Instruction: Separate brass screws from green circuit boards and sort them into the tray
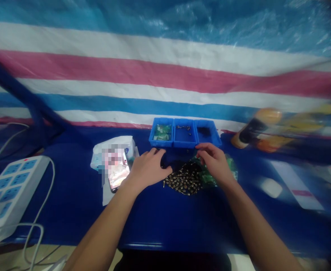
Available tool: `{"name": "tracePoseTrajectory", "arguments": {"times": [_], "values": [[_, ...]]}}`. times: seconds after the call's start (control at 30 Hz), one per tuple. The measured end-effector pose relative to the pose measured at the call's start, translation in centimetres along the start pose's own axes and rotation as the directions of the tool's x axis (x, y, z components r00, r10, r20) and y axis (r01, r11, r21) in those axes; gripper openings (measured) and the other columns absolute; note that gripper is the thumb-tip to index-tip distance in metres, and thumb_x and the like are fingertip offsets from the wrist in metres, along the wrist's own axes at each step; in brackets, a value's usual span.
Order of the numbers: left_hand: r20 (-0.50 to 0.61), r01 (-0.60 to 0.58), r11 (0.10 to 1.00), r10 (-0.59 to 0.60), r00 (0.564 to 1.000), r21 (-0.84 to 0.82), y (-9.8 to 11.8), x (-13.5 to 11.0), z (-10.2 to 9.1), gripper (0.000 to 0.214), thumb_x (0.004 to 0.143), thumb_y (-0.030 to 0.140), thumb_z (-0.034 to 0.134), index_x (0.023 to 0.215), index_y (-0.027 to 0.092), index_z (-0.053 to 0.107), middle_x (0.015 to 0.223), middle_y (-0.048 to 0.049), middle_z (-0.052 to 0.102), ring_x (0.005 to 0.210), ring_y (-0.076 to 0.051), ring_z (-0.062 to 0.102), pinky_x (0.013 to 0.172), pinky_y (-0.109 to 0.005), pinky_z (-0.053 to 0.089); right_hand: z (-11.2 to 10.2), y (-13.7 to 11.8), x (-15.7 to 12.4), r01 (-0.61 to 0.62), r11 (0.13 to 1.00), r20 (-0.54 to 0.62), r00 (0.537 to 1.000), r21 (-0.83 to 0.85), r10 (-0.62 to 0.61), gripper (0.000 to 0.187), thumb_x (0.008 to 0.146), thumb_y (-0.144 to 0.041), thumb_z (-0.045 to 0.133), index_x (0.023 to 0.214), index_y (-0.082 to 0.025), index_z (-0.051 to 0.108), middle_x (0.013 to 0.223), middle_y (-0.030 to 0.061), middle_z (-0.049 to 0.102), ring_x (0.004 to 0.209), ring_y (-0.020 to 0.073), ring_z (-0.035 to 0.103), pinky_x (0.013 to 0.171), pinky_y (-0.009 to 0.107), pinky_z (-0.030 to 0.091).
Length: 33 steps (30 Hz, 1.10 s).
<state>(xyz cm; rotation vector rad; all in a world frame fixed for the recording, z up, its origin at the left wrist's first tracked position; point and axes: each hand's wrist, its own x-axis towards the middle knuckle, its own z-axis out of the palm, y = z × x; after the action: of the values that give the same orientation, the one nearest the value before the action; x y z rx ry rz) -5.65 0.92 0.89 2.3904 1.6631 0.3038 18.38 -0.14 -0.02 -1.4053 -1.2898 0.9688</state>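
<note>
A: What did we log for the hands?

B: We logged the left hand arched over the blue tabletop, its fingers spread and curved downward. The right hand hung over the green packets, its fingers curled. We could not tell whether either hand gripped anything.

A: Where were the dark parts?

B: We found the heap of dark parts on the tabletop between both hands, touching the packets.

A: And nearby?

B: We noted a blue tray just beyond the hands, with three compartments: green pieces left, small parts middle, a dark mass right. A phone lay on white plastic left of the left hand; a power strip lay farther left.
</note>
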Motion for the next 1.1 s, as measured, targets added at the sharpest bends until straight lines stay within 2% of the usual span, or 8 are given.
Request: {"name": "tracePoseTrajectory", "arguments": {"times": [0.17, 0.3, 0.37, 0.53, 0.67, 0.87, 0.97, 1.1], "values": [[0.019, -0.048, 0.997, 0.049, 0.999, -0.058, 0.6, -0.1, 0.5, 0.046, 0.081, 0.049, 0.059, 0.122, 0.026, 0.060, 0.109, -0.0106, 0.064, 0.095, -0.034, 0.062, 0.077, -0.044, 0.049, 0.1, 0.1, -0.2, 0.063, 0.990, 0.017, 0.998, -0.128, -0.061, 0.022, 0.081, -0.025, 0.054, 0.098, -0.021, 0.066, 0.074, 0.0006, 0.065, 0.056, 0.0139, 0.053, 0.054, 0.027, 0.041], [0.016, -0.084, 0.994, 0.085, 0.996, -0.075, 1.5, -0.2, 1.1, 0.040, 0.082, 0.042, 0.059, 0.117, 0.024, 0.062, 0.106, -0.0102, 0.063, 0.093, -0.031, 0.061, 0.077, -0.042, 0.049, 0.3, -0.2, -0.7, 0.208, 0.906, 0.046, 0.978, -0.368, -0.205, 0.023, 0.084, -0.025, 0.053, 0.101, -0.021, 0.068, 0.079, 0.0019, 0.069, 0.062, 0.0160, 0.058, 0.062, 0.030, 0.043], [0.004, -0.094, 0.995, 0.094, 0.996, -0.039, 1.9, -0.2, 1.4, 0.037, 0.083, 0.041, 0.058, 0.115, 0.024, 0.061, 0.105, -0.0101, 0.063, 0.094, -0.031, 0.061, 0.076, -0.042, 0.049, 0.4, -0.3, -0.9, 0.258, 0.871, 0.085, 0.966, -0.417, -0.245, 0.024, 0.085, -0.024, 0.052, 0.102, -0.021, 0.068, 0.079, 0.0021, 0.069, 0.064, 0.0165, 0.059, 0.063, 0.029, 0.043], [-0.021, -0.074, 0.997, 0.074, 0.997, 0.017, 2.5, 0.1, 2.0, 0.034, 0.089, 0.045, 0.052, 0.114, 0.024, 0.061, 0.105, -0.0101, 0.062, 0.096, -0.032, 0.061, 0.074, -0.041, 0.050, 0.5, -0.3, -0.9, 0.310, 0.844, 0.131, 0.951, -0.438, -0.281, 0.026, 0.085, -0.021, 0.051, 0.105, -0.021, 0.068, 0.082, 0.0027, 0.070, 0.070, 0.0177, 0.062, 0.066, 0.029, 0.044], [-0.015, -0.059, 0.998, 0.060, 0.998, 0.014, 2.7, 0.2, 2.3, 0.032, 0.089, 0.044, 0.055, 0.113, 0.025, 0.062, 0.106, -0.0094, 0.061, 0.098, -0.030, 0.061, 0.077, -0.039, 0.050, 0.5, -0.2, -0.8, 0.334, 0.828, 0.153, 0.943, -0.450, -0.297, 0.028, 0.084, -0.018, 0.050, 0.106, -0.020, 0.067, 0.085, 0.0033, 0.070, 0.078, 0.0191, 0.063, 0.072, 0.029, 0.045], [-0.002, -0.075, 0.997, 0.075, 0.997, -0.011, 3.4, 0.1, 2.4, 0.025, 0.091, 0.039, 0.052, 0.107, 0.024, 0.064, 0.104, -0.0089, 0.061, 0.096, -0.030, 0.061, 0.073, -0.039, 0.051, 0.5, 0.0, -0.8, 0.357, 0.813, 0.176, 0.934, -0.460, -0.311, 0.028, 0.083, -0.016, 0.050, 0.105, -0.021, 0.067, 0.085, 0.0031, 0.070, 0.078, 0.0194, 0.063, 0.072, 0.030, 0.045], [-0.055, -0.058, 0.998, 0.057, 0.997, -0.008, 3.3, 0.3, 2.1, 0.024, 0.093, 0.037, 0.051, 0.108, 0.023, 0.065, 0.106, -0.0092, 0.062, 0.097, -0.030, 0.061, 0.074, -0.039, 0.051, 0.5, -0.1, -0.8, 0.356, 0.812, 0.175, 0.934, -0.463, -0.310, 0.028, 0.083, -0.016, 0.050, 0.105, -0.021, 0.067, 0.087, 0.0032, 0.070, 0.080, 0.0197, 0.063, 0.074, 0.031, 0.045], [-0.151, -0.018, 0.998, 0.027, 0.988, 0.063, 2.1, 0.7, 1.6, 0.028, 0.097, 0.028, 0.042, 0.112, 0.022, 0.066, 0.110, -0.0093, 0.066, 0.100, -0.029, 0.060, 0.078, -0.039, 0.049, 0.5, -0.2, -0.9, 0.346, 0.814, 0.162, 0.938, -0.466, -0.306, 0.028, 0.083, -0.015, 0.050, 0.105, -0.021, 0.067, 0.088, 0.0032, 0.070, 0.081, 0.0198, 0.064, 0.075, 0.031, 0.045]]}}
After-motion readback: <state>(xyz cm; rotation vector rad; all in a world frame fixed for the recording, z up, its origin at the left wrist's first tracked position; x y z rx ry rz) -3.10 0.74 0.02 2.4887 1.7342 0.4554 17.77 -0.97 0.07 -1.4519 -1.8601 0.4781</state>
